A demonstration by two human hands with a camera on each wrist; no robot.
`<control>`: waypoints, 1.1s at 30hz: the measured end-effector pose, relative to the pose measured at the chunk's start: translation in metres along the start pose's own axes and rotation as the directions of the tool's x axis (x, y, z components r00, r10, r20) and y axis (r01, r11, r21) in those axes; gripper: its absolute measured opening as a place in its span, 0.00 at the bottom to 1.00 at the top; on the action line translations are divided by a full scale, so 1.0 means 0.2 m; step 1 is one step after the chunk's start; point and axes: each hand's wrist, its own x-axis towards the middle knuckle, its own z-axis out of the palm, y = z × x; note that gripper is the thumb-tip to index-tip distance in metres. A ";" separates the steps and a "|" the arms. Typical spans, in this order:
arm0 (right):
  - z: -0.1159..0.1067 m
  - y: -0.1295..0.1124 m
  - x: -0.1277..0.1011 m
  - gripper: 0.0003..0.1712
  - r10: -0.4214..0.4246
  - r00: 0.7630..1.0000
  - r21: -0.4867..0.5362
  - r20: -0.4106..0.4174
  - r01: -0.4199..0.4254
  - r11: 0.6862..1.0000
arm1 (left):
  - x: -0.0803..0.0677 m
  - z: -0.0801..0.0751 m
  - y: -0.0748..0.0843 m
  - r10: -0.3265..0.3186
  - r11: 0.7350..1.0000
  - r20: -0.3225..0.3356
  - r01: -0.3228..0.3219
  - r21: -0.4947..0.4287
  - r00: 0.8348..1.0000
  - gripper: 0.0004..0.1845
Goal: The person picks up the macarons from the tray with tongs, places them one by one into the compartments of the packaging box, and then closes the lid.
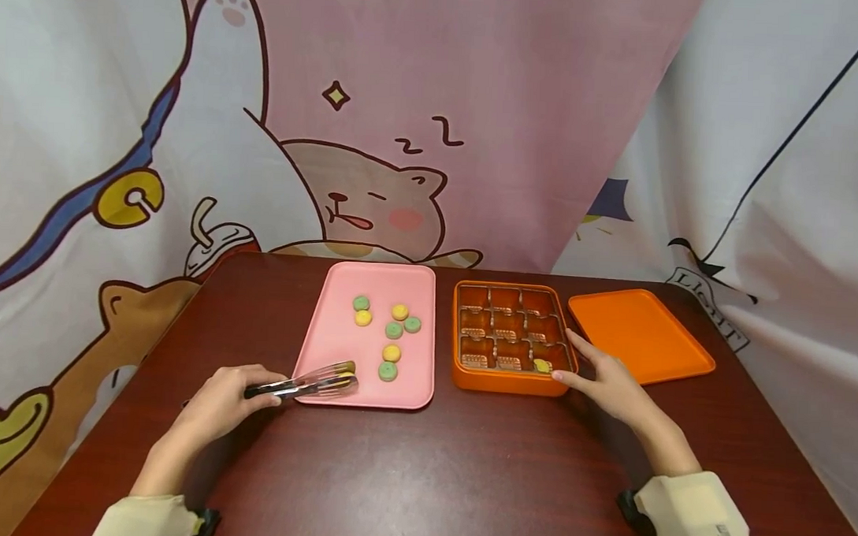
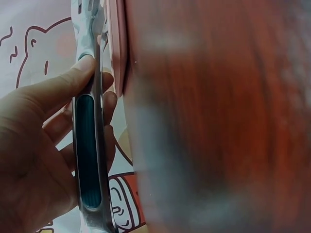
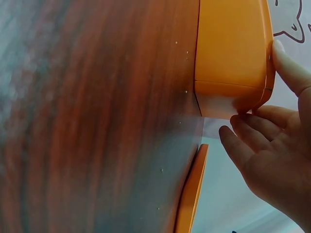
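I take the orange nine-compartment plastic box as my landmark. My left hand is well to its left, fingers and thumb curled round the handle of the metal tongs, whose tips lie over the near left corner of the flat pink plastic tray and seem to pinch a small yellow round sweet, though I cannot be sure it is clamped. My right hand is at the box's near right corner, fingers fairly straight, thumb and fingertips touching its rim and side wall, steadying it and not clutching it. Just right of the box lies its flat orange lid, off and apart from it. One yellow sweet sits in the box's near right compartment; the other compartments look empty. Seven green and yellow round sweets lie scattered on the tray left of the box. So I judge the work barely begun: one piece placed, one perhaps in the tongs, the rest waiting.
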 end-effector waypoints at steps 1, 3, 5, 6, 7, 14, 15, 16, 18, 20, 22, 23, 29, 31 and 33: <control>0.00 0.00 0.00 0.52 0.000 1.000 0.002 0.003 0.000 1.000 | 0.00 0.00 0.00 0.003 1.000 -0.002 -0.003 -0.003 1.000 0.14; 0.01 0.00 -0.01 0.52 -0.001 1.000 0.009 0.004 0.001 1.000 | 0.00 0.00 0.00 0.015 1.000 -0.010 -0.015 -0.009 1.000 0.14; 0.01 0.00 -0.01 0.51 -0.003 1.000 0.013 0.002 0.003 1.000 | 0.00 0.00 0.00 0.021 1.000 -0.019 -0.021 -0.017 1.000 0.14; 0.01 0.01 0.00 0.51 -0.006 1.000 0.012 0.000 0.006 1.000 | 0.00 0.00 0.00 0.025 1.000 -0.022 -0.025 -0.017 0.999 0.14; 0.01 0.01 0.00 0.51 -0.007 1.000 0.010 -0.003 0.007 1.000 | 0.00 0.00 0.00 0.028 0.999 -0.024 -0.028 -0.018 0.999 0.14; 0.01 0.00 0.00 0.52 0.001 1.000 0.006 0.001 -0.001 1.000 | 0.00 -0.01 0.01 0.044 0.999 -0.062 -0.044 -0.007 0.997 0.13; 0.01 0.00 0.00 0.52 0.001 1.000 0.007 0.002 -0.001 1.000 | 0.01 -0.01 0.01 0.046 0.999 -0.066 -0.047 -0.009 0.997 0.13; 0.01 0.00 0.00 0.52 -0.001 1.000 0.007 0.003 0.001 1.000 | 0.01 -0.01 0.01 0.045 0.999 -0.069 -0.045 -0.009 0.997 0.13; 0.01 0.00 0.00 0.52 -0.003 1.000 0.006 0.004 0.003 1.000 | 0.01 -0.01 0.02 0.035 0.999 -0.064 -0.036 -0.012 0.997 0.13; 0.01 0.00 -0.01 0.52 0.000 1.000 0.005 0.004 0.000 1.000 | 0.01 -0.01 0.02 0.030 0.999 -0.062 -0.032 -0.020 0.998 0.13; 0.00 0.00 -0.01 0.52 0.003 1.000 0.006 0.005 -0.003 1.000 | 0.02 0.00 0.03 0.023 0.999 -0.057 -0.024 -0.026 0.998 0.13; 0.00 0.00 -0.01 0.52 0.006 1.000 0.008 0.005 -0.006 1.000 | 0.02 0.00 0.03 0.022 0.999 -0.060 -0.024 -0.030 0.998 0.14; 0.00 0.01 0.00 0.52 0.003 1.000 0.009 0.001 -0.003 1.000 | 0.04 0.00 0.06 0.035 0.998 -0.085 -0.040 -0.049 0.996 0.14; 0.00 0.01 0.00 0.52 0.002 1.000 0.006 0.003 -0.002 1.000 | 0.05 0.00 0.07 0.040 0.997 -0.090 -0.046 -0.056 0.995 0.15; 0.01 0.01 0.00 0.52 0.003 1.000 0.005 0.005 -0.003 1.000 | 0.05 0.00 0.08 0.042 0.997 -0.091 -0.047 -0.063 0.995 0.15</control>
